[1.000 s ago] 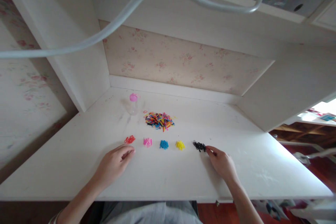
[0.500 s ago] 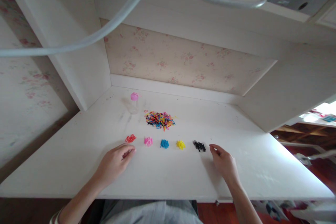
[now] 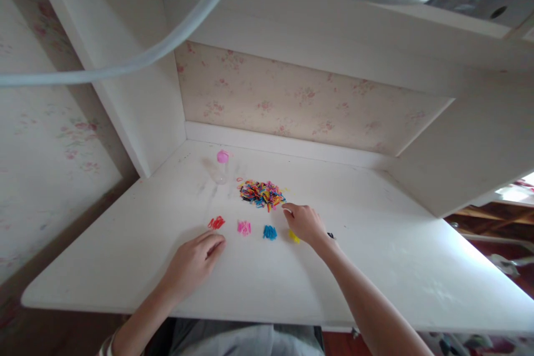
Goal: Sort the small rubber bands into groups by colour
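Multicoloured bands lying heaped at ten o'clock from the right hand, at one o'clock from the left hand, both hands half-curling, fingertip gaps and anything held being too small to tell

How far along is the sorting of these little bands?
Partly done: a red pile, pink pile, blue pile, yellow pile and partly hidden black pile lie apart. The right hand is at the edge of the mixed heap; whether it holds a band, I can't tell. That heap remains unsorted.
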Demonstrator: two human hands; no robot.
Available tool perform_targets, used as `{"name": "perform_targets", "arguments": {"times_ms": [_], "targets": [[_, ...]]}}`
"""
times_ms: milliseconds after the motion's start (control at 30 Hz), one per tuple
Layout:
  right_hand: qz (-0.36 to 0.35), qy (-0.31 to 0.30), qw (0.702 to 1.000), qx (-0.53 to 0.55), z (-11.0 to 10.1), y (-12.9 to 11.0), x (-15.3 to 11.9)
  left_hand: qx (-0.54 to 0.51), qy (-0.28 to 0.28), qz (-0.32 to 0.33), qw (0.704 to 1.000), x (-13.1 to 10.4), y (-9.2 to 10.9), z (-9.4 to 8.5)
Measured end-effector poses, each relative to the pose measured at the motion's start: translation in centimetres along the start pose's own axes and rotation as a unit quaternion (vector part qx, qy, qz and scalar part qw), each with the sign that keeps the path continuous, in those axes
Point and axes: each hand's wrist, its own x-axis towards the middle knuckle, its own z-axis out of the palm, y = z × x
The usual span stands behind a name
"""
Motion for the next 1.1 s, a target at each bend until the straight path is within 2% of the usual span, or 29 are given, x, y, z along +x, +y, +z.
{"name": "perform_targets", "arguments": {"times_ms": [133, 367, 567, 833, 1100], "targets": [[-0.002, -0.024, 0.999, -0.047, 0.0, -0.9, 1.7, 0.010, 0.003, 0.012, 1.000, -0.1, 0.1, -0.2], [-0.010, -0.040, 0.998, -0.044, 0.6, -1.0, 2.9, 0.048, -0.010, 0.017, 0.999, -0.2, 0.1, 0.0], [-0.020, -0.055, 0.998, -0.034, 0.4, -1.0, 4.1, 0.031, -0.010, 0.018, 0.999, -0.2, -0.1, 0.0], [-0.037, -0.057, 0.997, -0.033, 0.5, -0.8, 3.1, 0.039, -0.018, 0.021, 0.999, -0.2, -0.2, 0.0], [-0.040, -0.046, 0.998, -0.026, -1.0, 0.0, 1.4, 0.015, -0.011, 0.004, 1.000, -0.1, 0.1, -0.2]]}}
